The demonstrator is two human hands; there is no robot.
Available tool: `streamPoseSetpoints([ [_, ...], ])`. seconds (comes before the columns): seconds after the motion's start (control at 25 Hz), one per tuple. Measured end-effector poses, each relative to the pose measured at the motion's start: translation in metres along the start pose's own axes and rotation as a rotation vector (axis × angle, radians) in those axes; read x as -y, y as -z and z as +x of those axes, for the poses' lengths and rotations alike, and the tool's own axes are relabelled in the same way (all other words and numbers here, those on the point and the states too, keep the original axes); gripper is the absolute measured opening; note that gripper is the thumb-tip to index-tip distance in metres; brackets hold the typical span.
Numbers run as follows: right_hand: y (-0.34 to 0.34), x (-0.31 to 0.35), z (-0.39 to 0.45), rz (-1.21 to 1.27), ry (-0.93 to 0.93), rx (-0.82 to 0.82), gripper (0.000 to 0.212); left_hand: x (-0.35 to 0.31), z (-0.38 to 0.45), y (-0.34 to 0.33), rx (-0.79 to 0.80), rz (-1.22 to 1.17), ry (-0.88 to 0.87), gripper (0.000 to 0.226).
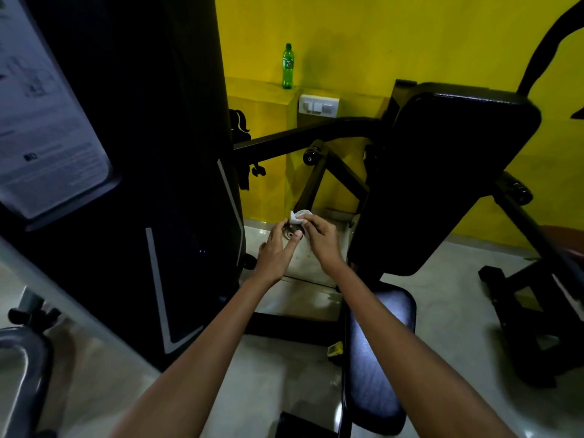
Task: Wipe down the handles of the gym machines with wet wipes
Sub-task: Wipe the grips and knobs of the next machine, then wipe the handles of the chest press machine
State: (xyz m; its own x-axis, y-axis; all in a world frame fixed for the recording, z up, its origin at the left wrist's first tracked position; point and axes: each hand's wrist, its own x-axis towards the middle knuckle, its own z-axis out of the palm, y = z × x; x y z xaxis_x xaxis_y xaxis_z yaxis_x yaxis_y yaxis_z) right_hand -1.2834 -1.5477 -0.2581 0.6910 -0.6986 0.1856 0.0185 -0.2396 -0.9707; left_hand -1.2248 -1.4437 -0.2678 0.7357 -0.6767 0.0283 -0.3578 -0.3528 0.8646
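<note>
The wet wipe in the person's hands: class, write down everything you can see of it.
The wet wipe is small, white and crumpled into a loose wad, looking like thin soft cloth or paper. It is held up in the air in front of the person, pinched between the fingertips of the left hand and the right hand. It touches no machine; the pale floor lies behind it.

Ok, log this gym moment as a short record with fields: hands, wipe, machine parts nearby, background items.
left hand: left hand pinches one edge of the wet wipe
right hand: right hand pinches the other edge
wipe: white, crumpled, held between both hands, touching no handle
machine: black back pad to the right, seat pad below it
background: green bottle upright on yellow ledge; white switch plate on the ledge's face
</note>
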Motion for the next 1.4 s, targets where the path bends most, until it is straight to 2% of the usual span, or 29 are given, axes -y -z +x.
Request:
streamPoseSetpoints([
  [0.12, 0.011, 0.015, -0.009, 0.265, -0.311, -0.014, 0.014, -0.005, -0.007, 0.006, 0.047, -0.151, 0.011, 0.064],
  [0.2, 0.013, 0.019, -0.015, 0.436, -0.430, 0.042, 0.015, -0.010, -0.013, 0.010, 0.005, -0.259, 0.009, 0.065],
  [0.28, 0.008, 0.024, -0.025, 0.559, -0.508, 0.189, 0.024, -0.009, -0.022, 0.015, -0.057, -0.403, 0.045, 0.049],
  [0.36, -0.004, 0.029, -0.037, 0.663, -0.612, 0.312, 0.029, -0.001, -0.038, 0.022, -0.132, -0.524, 0.083, 0.018],
  [0.44, -0.020, 0.034, -0.047, 0.627, -0.671, 0.406, 0.029, 0.013, -0.055, 0.034, -0.224, -0.513, 0.116, 0.007],
  [0.52, -0.041, 0.039, -0.058, 0.405, -0.612, 0.518, 0.022, 0.025, -0.077, 0.055, -0.350, -0.480, 0.167, 0.003],
  [0.6, -0.061, 0.045, -0.070, 0.138, -0.458, 0.636, 0.016, 0.029, -0.104, 0.077, -0.442, -0.496, 0.212, 0.005],
  [0.68, -0.077, 0.053, -0.082, 0.048, -0.390, 0.729, 0.018, 0.031, -0.130, 0.096, -0.460, -0.517, 0.256, 0.011],
  [0.8, -0.086, 0.066, -0.106, 0.058, -0.325, 0.876, 0.012, 0.036, -0.168, 0.111, -0.461, -0.505, 0.293, 0.011],
  [0.88, -0.090, 0.070, -0.127, 0.046, -0.284, 0.976, 0.009, 0.036, -0.196, 0.112, -0.564, -0.511, 0.333, 0.010],
  [1.0, -0.101, 0.072, -0.165, 0.096, -0.293, 1.065, 0.015, 0.032, -0.248, 0.102, -0.750, -0.738, 0.364, 0.013],
  [1.12, -0.119, 0.072, -0.204, 0.128, -0.318, 1.118, 0.013, 0.034, -0.297, 0.096, -0.776, -0.945, 0.356, 0.015],
  [1.28, -0.146, 0.087, -0.263, 0.171, -0.373, 1.270, 0.013, 0.049, -0.360, 0.110, -0.958, -0.901, 0.390, 0.018],
  [1.4, -0.175, 0.101, -0.295, 0.179, -0.358, 1.371, 0.012, 0.061, -0.398, 0.135, -1.018, -0.906, 0.371, 0.024],
])
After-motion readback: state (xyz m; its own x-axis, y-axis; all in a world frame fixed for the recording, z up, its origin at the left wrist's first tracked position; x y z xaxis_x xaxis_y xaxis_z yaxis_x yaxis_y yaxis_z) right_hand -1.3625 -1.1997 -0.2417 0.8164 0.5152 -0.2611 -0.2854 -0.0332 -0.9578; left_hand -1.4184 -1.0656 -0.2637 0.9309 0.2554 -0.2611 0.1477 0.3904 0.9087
